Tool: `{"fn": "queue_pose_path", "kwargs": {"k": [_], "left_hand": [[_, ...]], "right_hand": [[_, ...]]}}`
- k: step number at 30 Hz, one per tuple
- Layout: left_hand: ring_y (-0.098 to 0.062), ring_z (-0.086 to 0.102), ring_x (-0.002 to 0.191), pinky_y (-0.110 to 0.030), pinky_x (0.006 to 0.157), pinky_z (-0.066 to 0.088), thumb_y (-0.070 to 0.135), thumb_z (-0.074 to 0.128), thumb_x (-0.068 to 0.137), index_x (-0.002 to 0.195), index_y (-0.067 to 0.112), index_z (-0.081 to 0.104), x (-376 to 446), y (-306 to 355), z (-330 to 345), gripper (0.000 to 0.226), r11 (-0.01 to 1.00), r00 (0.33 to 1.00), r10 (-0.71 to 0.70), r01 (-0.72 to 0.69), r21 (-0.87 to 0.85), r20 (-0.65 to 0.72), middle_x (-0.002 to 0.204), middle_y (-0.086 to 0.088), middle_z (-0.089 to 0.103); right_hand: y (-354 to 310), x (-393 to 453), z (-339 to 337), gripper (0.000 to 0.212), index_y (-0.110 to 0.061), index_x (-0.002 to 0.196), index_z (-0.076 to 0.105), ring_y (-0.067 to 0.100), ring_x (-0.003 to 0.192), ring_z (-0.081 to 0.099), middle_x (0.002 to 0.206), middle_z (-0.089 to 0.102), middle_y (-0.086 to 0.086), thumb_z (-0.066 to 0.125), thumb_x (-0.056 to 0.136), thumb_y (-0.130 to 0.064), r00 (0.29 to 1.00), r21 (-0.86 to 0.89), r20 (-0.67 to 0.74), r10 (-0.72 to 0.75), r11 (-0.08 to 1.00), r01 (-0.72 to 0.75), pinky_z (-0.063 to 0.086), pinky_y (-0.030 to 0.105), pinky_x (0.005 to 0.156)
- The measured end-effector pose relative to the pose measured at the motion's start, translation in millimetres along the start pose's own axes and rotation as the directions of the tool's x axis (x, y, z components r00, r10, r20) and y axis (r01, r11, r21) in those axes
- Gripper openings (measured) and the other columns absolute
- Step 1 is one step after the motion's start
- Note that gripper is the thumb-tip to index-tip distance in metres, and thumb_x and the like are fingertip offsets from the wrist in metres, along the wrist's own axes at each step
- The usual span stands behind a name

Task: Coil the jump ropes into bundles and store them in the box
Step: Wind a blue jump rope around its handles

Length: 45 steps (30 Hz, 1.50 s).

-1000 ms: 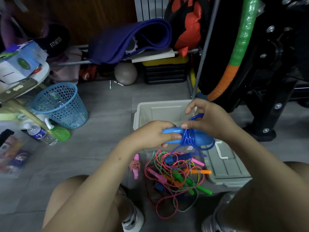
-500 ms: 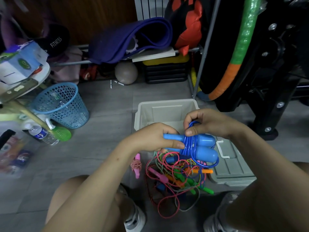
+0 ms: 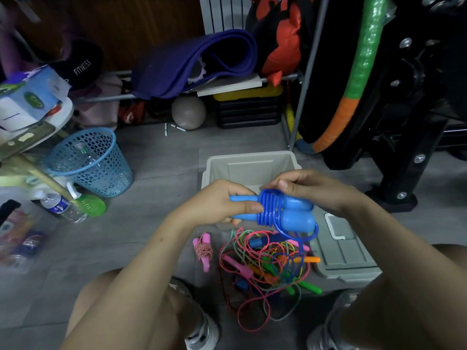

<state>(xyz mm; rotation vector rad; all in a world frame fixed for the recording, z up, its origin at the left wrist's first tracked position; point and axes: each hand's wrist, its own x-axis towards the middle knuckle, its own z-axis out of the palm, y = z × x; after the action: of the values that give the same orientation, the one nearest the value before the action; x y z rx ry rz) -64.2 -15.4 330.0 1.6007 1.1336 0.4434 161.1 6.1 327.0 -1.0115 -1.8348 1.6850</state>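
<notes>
Your box [image 3: 250,164] sits far of the rope tangle [image 3: 267,263]; its lid [image 3: 346,251] lies right, the basket [image 3: 88,161] far left.

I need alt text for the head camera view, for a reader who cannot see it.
Two hands wind a blue jump rope around its own handles: the left hand grips the handles, the right hand holds the cord. Behind them stands an open grey box; below, a tangle of coloured ropes lies on the floor.

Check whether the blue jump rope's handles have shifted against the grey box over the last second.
Yes. The blue jump rope has swung toward the box lid: its bulbous handle ends, earlier tucked under the right hand, now stick out past the grey box corner.
</notes>
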Motion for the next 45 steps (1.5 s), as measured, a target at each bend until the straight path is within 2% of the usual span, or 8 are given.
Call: {"fn": "queue_pose_path", "kwargs": {"k": [4,11,17,21,26,30,36,45], "left_hand": [[-0.011,0.037,0.040,-0.014,0.041,0.030,0.034,0.065,0.075,0.077,0.026,0.073,-3,-3,-8,0.011,0.995,0.998,0.023,-0.029,-0.096,-0.060,0.047,-0.003,0.052],[-0.010,0.030,0.038,-0.015,0.039,0.023,0.044,0.071,0.071,0.076,0.026,0.075,1,-5,-12,0.019,0.977,0.995,0.040,-0.058,-0.205,-0.091,0.046,-0.003,0.052],[-0.006,0.027,0.037,-0.014,0.037,0.021,0.060,0.075,0.061,0.074,0.023,0.073,6,-7,-8,0.040,0.918,0.990,0.108,-0.133,-0.374,-0.085,0.049,-0.004,0.050],[-0.006,0.028,0.035,-0.014,0.038,0.023,0.040,0.067,0.080,0.083,0.011,0.070,9,-3,-4,0.029,0.931,0.977,0.053,-0.124,-0.344,-0.207,0.050,-0.006,0.048],[-0.013,0.034,0.039,-0.017,0.037,0.025,0.026,0.064,0.087,0.086,0.010,0.061,16,-2,6,0.015,0.952,0.925,-0.048,-0.072,-0.297,-0.377,0.048,-0.005,0.052],[-0.011,0.046,0.041,-0.017,0.037,0.029,0.015,0.066,0.087,0.115,0.018,0.058,20,0,12,0.029,0.946,0.892,-0.051,-0.102,-0.309,-0.449,0.054,0.000,0.056],[-0.009,0.046,0.041,-0.017,0.042,0.034,0.016,0.066,0.087,0.085,0.031,0.070,21,1,17,0.016,0.974,0.859,0.030,-0.140,-0.178,-0.511,0.049,0.008,0.058],[-0.005,0.051,0.046,-0.022,0.056,0.042,0.038,0.051,0.096,0.098,0.038,0.068,24,-10,8,0.017,0.984,0.886,0.140,-0.075,0.161,-0.441,0.052,0.007,0.060]], "right_hand": [[-2,-7,2,0.069,-0.034,0.118,0.062,0.010,0.116,0.059,0.122,0.064,-0.008,0.063,0.063,-0.075,0.999,0.002,0.045,-0.015,1.000,0.015,0.046,0.024,0.095],[4,-6,1,0.105,-0.006,0.129,0.050,0.026,0.115,0.059,0.127,0.060,0.013,0.082,0.047,-0.064,0.998,0.244,0.039,-0.054,0.969,0.043,0.048,0.031,0.092],[19,-6,11,0.082,-0.012,0.114,0.060,0.010,0.091,0.055,0.102,0.058,0.003,0.085,0.050,-0.057,0.978,0.454,0.137,-0.156,0.888,0.078,0.042,0.022,0.078],[24,-1,28,0.104,0.006,0.115,0.050,0.007,0.084,0.048,0.101,0.051,0.006,0.080,0.048,-0.067,0.996,0.300,0.028,-0.088,0.951,0.076,0.037,0.020,0.078],[10,2,43,0.031,-0.027,0.110,0.050,-0.022,0.078,0.050,0.077,0.058,-0.041,0.055,0.088,-0.048,0.997,0.057,-0.051,-0.055,0.997,0.058,0.039,0.003,0.073],[8,8,47,0.023,-0.021,0.101,0.060,-0.005,0.067,0.050,0.061,0.056,-0.036,0.040,0.097,-0.032,0.968,-0.043,-0.252,-0.009,0.999,-0.002,0.039,0.011,0.069],[8,11,46,0.037,-0.017,0.085,0.068,-0.004,0.047,0.047,0.052,0.057,-0.013,0.042,0.096,-0.040,0.945,-0.138,-0.319,0.067,0.984,-0.116,0.035,0.014,0.056],[3,-9,39,0.040,-0.017,0.092,0.068,0.022,0.066,0.057,0.063,0.050,-0.009,0.045,0.083,-0.048,0.880,-0.750,-0.308,-0.362,0.661,0.009,0.032,0.028,0.057]]}}
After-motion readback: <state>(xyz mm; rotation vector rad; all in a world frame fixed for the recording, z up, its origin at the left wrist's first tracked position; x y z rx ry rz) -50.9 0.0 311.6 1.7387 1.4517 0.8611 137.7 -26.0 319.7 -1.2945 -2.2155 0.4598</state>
